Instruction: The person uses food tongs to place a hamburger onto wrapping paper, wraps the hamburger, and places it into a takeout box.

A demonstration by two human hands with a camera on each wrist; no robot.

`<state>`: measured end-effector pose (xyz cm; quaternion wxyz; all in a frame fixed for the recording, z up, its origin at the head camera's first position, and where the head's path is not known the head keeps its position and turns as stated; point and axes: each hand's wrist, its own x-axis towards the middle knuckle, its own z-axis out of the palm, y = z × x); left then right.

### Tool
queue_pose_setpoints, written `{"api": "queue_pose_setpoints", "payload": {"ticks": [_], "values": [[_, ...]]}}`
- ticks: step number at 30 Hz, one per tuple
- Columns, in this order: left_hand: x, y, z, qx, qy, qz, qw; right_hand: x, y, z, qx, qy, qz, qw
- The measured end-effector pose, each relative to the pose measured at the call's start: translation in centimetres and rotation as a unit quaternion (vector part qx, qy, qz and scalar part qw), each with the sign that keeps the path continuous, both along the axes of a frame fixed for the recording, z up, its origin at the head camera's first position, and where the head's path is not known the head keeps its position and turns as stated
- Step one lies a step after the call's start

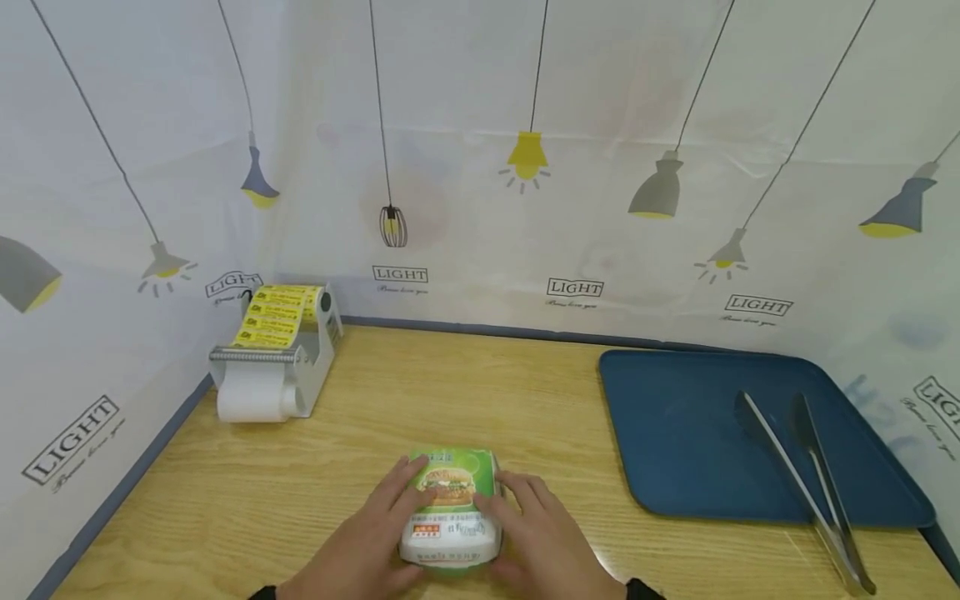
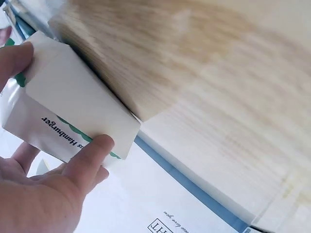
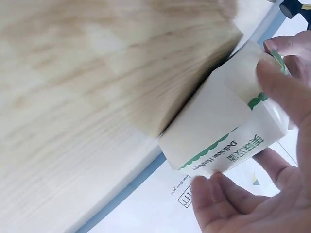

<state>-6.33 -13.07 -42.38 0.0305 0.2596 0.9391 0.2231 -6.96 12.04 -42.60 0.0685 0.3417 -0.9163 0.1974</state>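
A green and white paper hamburger box (image 1: 452, 525), printed with a picture of a burger, sits closed on the wooden table in front of me. From its left side my left hand (image 1: 369, 535) grips it, fingers bent over the lid and thumb at the near side. On the opposite side, my right hand (image 1: 551, 537) holds it likewise. The left wrist view has the box's white side wall (image 2: 80, 92) between the thumb and fingers. In the right wrist view, green trim and lettering run along the hamburger box (image 3: 218, 121). Its contents are hidden.
A dispenser (image 1: 318, 379) with a roll of yellow labels (image 1: 273, 317) stands at the back left. To the right lies a blue tray (image 1: 675, 433), with metal tongs (image 1: 817, 492) resting across its front edge. A lamp-patterned curtain (image 1: 480, 250) encloses the wooden table (image 1: 420, 375).
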Motion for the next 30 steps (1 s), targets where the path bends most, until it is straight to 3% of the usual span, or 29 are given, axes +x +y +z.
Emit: {"api": "queue_pose_setpoints", "payload": {"ticks": [4,10,15,24,30], "values": [[-0.1,0.0,0.6,0.012,0.002,-0.007,0.9999,-0.2,-0.3,0.3,-0.01,-0.006,0.022,0.9997],[-0.6,0.2,2.8,0.05,-0.081,-0.023,0.9952,-0.2,-0.5,1.1,-0.043,0.018,0.045,0.9979],[-1.1,0.4,4.1,0.094,-0.114,-0.032,0.9884,-0.3,-0.5,1.4,-0.079,0.02,0.044,0.9957],[-1.7,0.0,4.1,0.138,-0.179,-0.047,0.9729,-0.5,-0.8,1.1,-0.067,0.02,0.023,0.9973],[-1.7,-0.2,4.0,0.141,-0.197,-0.046,0.9691,-0.6,-0.9,1.1,-0.062,0.013,0.037,0.9973]]}}
